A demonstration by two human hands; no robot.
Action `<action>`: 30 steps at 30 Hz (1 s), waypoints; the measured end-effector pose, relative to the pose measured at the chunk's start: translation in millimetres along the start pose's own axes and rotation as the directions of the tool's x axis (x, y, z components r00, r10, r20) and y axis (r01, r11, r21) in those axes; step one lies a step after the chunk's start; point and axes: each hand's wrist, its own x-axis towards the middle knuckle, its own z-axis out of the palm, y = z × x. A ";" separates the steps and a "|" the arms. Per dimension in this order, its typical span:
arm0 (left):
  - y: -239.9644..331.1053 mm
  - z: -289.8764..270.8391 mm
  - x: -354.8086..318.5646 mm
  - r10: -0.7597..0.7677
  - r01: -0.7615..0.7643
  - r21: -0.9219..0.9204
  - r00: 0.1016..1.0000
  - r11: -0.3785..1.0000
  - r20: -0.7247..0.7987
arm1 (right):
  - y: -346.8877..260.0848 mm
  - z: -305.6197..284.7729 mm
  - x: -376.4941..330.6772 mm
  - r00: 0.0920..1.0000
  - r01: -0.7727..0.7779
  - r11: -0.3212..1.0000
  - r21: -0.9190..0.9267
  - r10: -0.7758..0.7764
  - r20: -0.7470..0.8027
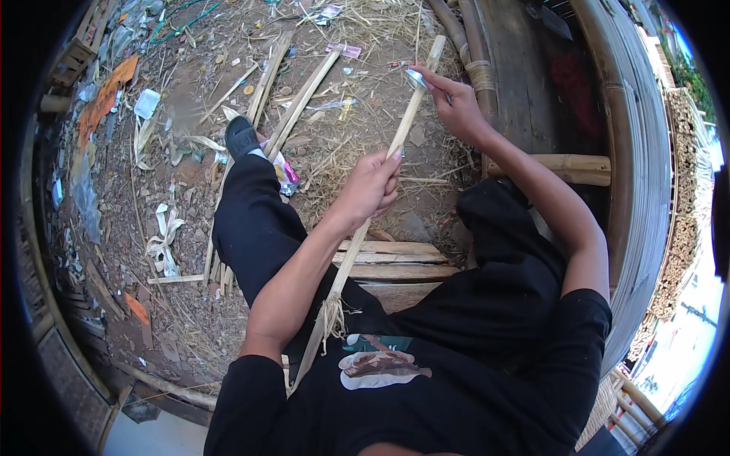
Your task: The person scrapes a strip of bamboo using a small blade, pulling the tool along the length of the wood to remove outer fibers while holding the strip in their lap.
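Bamboo strip, judged light, stiff and splintery: left hand closed around mid-length, right hand beyond it pinching a small blade near the tip.

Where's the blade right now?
In the head view, upper centre-right: the small blade sits in the right hand, against the bamboo strip near its far end.
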 end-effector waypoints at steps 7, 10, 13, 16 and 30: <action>-12.2 2.5 0.4 -0.034 0.034 -0.062 0.999 0.998 0.009 | 11.1 7.1 -12.2 0.986 -0.148 0.985 0.083 0.140 0.094; -13.9 5.2 0.5 -0.054 0.056 -0.095 0.998 0.994 0.026 | 22.1 12.5 -15.2 1.000 0.006 0.998 0.061 -0.005 -0.005; -14.2 6.6 0.7 -0.071 0.073 -0.134 0.997 0.988 0.022 | 7.5 3.3 -19.8 0.953 -0.286 0.953 0.104 0.271 0.135; -16.1 4.8 2.5 -0.081 0.086 -0.162 0.996 0.983 0.038 | 11.8 0.7 -20.5 0.934 -0.329 0.939 0.095 0.310 0.176; -17.8 4.9 6.4 -0.094 0.090 -0.109 0.995 0.990 -0.029 | -2.0 -6.6 -23.7 0.899 -0.400 0.888 0.227 0.332 0.286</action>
